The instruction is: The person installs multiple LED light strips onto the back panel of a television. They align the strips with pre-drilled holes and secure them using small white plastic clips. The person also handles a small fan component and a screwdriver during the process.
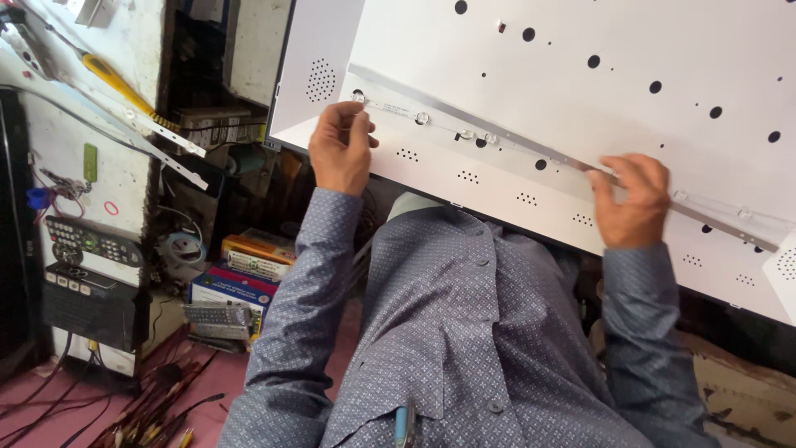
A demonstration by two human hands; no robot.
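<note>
White panel [630,50], LED strip [497,143] across it: L hand [340,149] pinching strip end, R hand [632,199] clamped mid-strip. Best kept level, press evenly w/ both.

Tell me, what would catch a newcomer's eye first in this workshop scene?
A big white panel dotted with dark holes fills the upper right. Across it runs a long metal strip with small lenses, and both hands rest on it: the left hand near its upper end, the right hand further down. At left, remote controls and boxes crowd the pink floor.
</note>
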